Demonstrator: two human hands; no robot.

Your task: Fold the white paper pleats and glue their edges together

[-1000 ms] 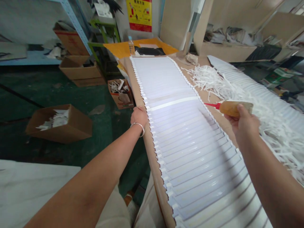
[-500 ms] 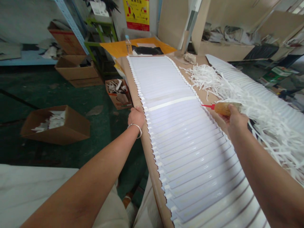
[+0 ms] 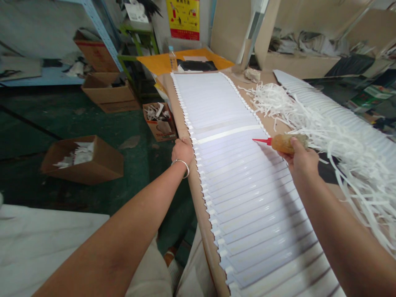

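A long row of overlapping white paper sheets (image 3: 241,181) lies along a brown table (image 3: 198,198). My right hand (image 3: 298,159) is closed round an amber glue bottle (image 3: 283,143) whose red nozzle points left over the sheets' right edge. My left hand (image 3: 182,150), with a silver bangle on the wrist, grips the table's left edge beside the sheets; its fingers curl over the edge. One sheet shows a pale strip (image 3: 229,134) across its width, level with the nozzle.
A heap of white paper strips (image 3: 324,128) covers the table's right part, with another fanned row of sheets (image 3: 334,111) beyond. Open cardboard boxes (image 3: 83,161) with scraps stand on the green floor at left. An orange sheet (image 3: 185,60) and a bottle (image 3: 172,53) sit at the far end.
My right hand has carried the glue bottle leftward, so the nozzle now reaches over the sheets' right edge. My left hand stays on the table edge.
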